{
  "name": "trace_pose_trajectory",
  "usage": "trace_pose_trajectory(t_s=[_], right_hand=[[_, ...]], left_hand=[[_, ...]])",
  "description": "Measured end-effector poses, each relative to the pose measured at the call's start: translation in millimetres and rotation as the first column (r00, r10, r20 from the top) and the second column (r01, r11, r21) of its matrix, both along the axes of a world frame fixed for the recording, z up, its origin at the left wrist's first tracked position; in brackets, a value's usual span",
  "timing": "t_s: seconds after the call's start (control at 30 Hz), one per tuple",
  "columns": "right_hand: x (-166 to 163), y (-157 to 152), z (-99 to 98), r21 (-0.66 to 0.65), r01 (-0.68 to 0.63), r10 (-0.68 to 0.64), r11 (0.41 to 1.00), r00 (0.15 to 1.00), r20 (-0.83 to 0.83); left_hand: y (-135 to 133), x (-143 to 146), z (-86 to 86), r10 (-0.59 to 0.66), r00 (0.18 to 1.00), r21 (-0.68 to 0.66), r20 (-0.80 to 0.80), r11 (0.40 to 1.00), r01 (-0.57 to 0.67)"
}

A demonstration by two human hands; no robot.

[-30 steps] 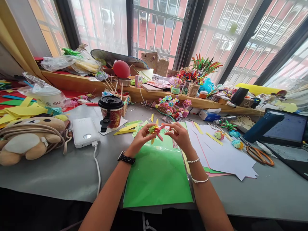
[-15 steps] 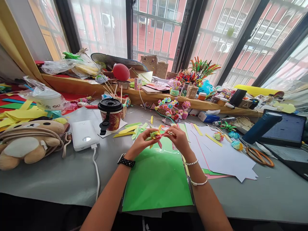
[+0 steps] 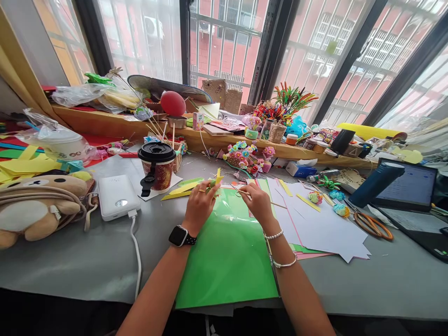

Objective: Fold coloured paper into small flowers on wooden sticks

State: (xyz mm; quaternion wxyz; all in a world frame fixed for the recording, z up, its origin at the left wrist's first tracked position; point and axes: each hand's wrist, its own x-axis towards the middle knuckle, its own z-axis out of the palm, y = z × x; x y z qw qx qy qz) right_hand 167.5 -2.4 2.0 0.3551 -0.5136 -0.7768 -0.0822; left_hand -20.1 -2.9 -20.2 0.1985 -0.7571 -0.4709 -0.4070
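My left hand [image 3: 200, 204], wearing a watch, is closed round a folded paper piece [image 3: 217, 179] with green and yellow strips poking out at the fingertips. The back of the hand faces up and hides most of the piece. My right hand [image 3: 258, 202] pinches a thin wooden stick [image 3: 278, 204], which points left towards the paper piece and is apart from it. Beneath both hands lies a green sheet [image 3: 227, 261] with a glossy surface.
Yellow and green paper strips [image 3: 184, 187] lie left of the hands, near a lidded coffee cup [image 3: 163, 172]. A white power bank [image 3: 118, 198] and a plush bear [image 3: 38, 210] sit further left. White sheets [image 3: 322, 233], scissors [image 3: 374, 226] and a laptop [image 3: 408, 191] are to the right.
My left hand has turned back-up and shifted left with the paper piece. The hands have moved apart, and a thin stick now shows in my right hand.
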Motion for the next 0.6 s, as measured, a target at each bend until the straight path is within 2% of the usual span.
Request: trace_pose_trajectory(t_s=[0.07,0.17,0.43,0.6], right_hand=[[-0.4,0.1,-0.5,-0.014,0.010,-0.009,1.000,1.000,0.014],[-1.4,-0.3,-0.6,-0.036,0.009,-0.007,0.999,0.999,0.033],[-2.2,-1.1,-0.1,-0.048,-0.018,0.020,0.999,0.999,0.038],[-2.8,-0.5,-1.2,-0.053,-0.022,0.024,0.998,0.999,0.047]], left_hand=[[-0.2,0.7,-0.7,-0.001,0.994,0.034,-0.109,0.999,0.005],[-1.3,3.1,-0.7,-0.021,0.984,0.047,-0.179,0.998,0.030],[-3.7,4.9,0.1,-0.050,0.984,0.015,-0.169,0.998,0.054],[-4.0,5.1,-0.1,-0.020,0.975,0.063,-0.221,0.997,0.035]])
